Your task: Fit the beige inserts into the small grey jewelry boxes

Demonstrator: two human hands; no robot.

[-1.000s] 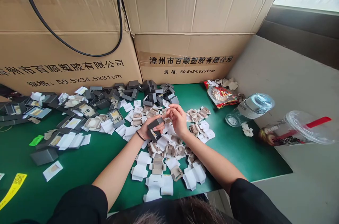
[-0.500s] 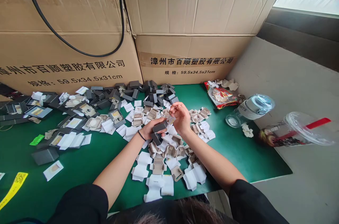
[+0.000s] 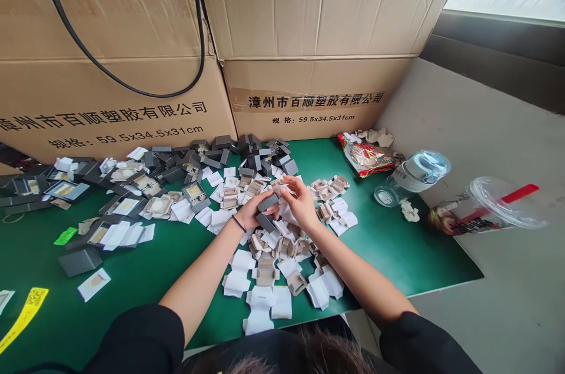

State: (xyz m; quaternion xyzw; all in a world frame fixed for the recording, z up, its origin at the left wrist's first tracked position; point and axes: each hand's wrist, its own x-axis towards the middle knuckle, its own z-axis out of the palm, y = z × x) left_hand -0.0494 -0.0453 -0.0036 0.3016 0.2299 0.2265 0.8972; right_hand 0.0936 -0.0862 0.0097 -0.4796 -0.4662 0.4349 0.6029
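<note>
My left hand [image 3: 252, 212] is wrapped round a small dark grey box [image 3: 267, 203], a hinged-looking case with two parts standing apart. Close against its right side is my right hand [image 3: 301, 204], with thumb and fingers pinched together at the box's upper edge. A small pale piece [image 3: 277, 189] shows at those fingertips, mostly hidden by them. Below and around both hands lie many folded white and grey-brown card inserts [image 3: 265, 271], spread over the green table [image 3: 176, 280].
More dark grey boxes [image 3: 172, 174] are heaped along the back and left. A clear bottle [image 3: 412, 176], a red snack bag [image 3: 366, 156] and a plastic cup with a red straw [image 3: 485, 209] stand or lie at the right. Big cartons [image 3: 309, 76] wall the back.
My right hand has moved slightly left and down, bringing the pale piece from beside the box to its upper edge. My left hand keeps hold of the box. The view has shifted a little.
</note>
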